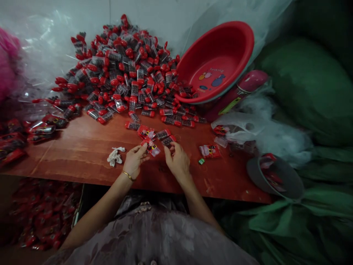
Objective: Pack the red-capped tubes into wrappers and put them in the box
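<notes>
My left hand (132, 162), with a gold bracelet at the wrist, pinches a red printed packet (153, 148) with a see-through part between thumb and fingers. Just beyond it another red printed packet (145, 131) lies on the table. My right hand (178, 160) has its thumb and fingers closed at the near end of a small clear case with dark contents and a red end (167, 141). A similar case (163, 134) lies right behind that one. Whether the right fingers grip the case firmly is hard to see.
A big heap of red-capped clear cases (132, 73) covers the back of the wooden table (91, 147). A red basin (220, 55) leans tilted beside it. Crumpled white cloth (115, 156) lies left, a red packet (209, 151) right, and a grey bin (255, 173) at the right edge.
</notes>
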Demonstrator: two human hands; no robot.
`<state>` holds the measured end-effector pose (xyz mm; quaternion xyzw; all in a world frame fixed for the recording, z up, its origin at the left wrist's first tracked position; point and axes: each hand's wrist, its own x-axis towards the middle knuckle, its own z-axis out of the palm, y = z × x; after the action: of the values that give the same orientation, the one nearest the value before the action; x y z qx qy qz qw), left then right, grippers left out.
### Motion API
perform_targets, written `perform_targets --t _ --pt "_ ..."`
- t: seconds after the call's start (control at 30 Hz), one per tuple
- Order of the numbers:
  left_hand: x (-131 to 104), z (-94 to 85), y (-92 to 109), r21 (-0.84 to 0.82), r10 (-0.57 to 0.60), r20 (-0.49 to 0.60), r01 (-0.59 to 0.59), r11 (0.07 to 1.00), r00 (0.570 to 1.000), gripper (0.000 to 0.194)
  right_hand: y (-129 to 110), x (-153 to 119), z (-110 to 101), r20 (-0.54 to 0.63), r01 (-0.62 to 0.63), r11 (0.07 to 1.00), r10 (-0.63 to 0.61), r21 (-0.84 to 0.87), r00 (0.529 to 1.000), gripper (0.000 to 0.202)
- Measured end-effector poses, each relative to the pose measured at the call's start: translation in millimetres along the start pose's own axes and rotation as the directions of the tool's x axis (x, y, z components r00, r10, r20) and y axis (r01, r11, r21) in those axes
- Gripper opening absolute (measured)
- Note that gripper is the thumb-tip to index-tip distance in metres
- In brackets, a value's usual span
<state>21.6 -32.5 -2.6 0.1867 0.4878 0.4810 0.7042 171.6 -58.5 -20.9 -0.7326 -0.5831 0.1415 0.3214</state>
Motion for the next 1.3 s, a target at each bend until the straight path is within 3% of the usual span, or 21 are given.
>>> perform_targets --t 0.07,0.17,0.3,0.47,0.57,0.67,0.73,0.8,0.87,1.0,1.3 --pt "0.2 -0.3 -0.8 0.009 0.016 -0.026 -0.016 1.0 1.0 0.047 0.1 16.4 7.3 -0.015 -0.077 0.973 0.076 -0.217 0.997 0.049" --pt "-1.1 0.6 0.7 0.012 0.012 -0.035 -0.012 1.0 0.999 0.049 -2.0 36.7 14.7 -0.006 -0.137 0.906 0.147 -0.4 0.989 0.06" --pt "-1.5 -1.6 6.7 -0.018 -0.006 -0.023 0.006 1.0 1.0 0.05 0.4 42.9 12.9 0.04 -0.132 0.856 0.175 -0.5 0.984 0.048" --pt "3.6 -4.2 8.3 -0.071 -0.042 0.007 0.042 0.997 0.999 0.047 20.0 37.2 1.2 0.054 -0.058 0.838 0.104 -0.542 0.993 0.034" --pt "5.6 -2.4 5.9 -0.092 -0.054 0.014 0.055 0.994 0.998 0.045 33.5 31.6 -9.2 0.059 -0.031 0.924 0.058 -0.382 0.997 0.027" --pt "5.4 -0.8 4.4 -0.107 -0.049 0.019 0.051 0.993 0.999 0.044 35.3 15.4 -23.5 0.121 -0.036 0.995 0.024 0.097 0.992 0.029" --pt "4.2 -0.3 4.4 -0.103 -0.042 0.033 0.045 0.994 0.999 0.045 27.7 -0.4 -33.6 0.229 -0.124 0.899 0.027 0.419 0.973 0.033" --pt "2.3 0.3 5.0 -0.094 -0.037 0.051 0.042 0.995 0.998 0.045 15.7 -15.3 -41.9 0.332 -0.23 0.777 0.029 0.586 0.943 0.034" --pt "-0.2 1.5 5.8 -0.084 -0.034 0.068 0.039 0.996 0.997 0.045 3.9 -25.3 -46.7 0.391 -0.295 0.708 0.028 0.642 0.92 0.033" --pt "-4.6 3.3 6.3 -0.052 -0.017 0.079 0.022 0.998 0.997 0.043 -7.6 -29.7 -46.5 0.437 -0.336 0.692 0.033 0.639 0.899 0.029" --pt "-0.1 -2.9 3.9 0.004 0.067 0.071 -0.068 0.998 0.995 0.039 -4.9 -31.4 -44.9 0.357 -0.279 0.707 0.04 0.65 0.933 0.027"
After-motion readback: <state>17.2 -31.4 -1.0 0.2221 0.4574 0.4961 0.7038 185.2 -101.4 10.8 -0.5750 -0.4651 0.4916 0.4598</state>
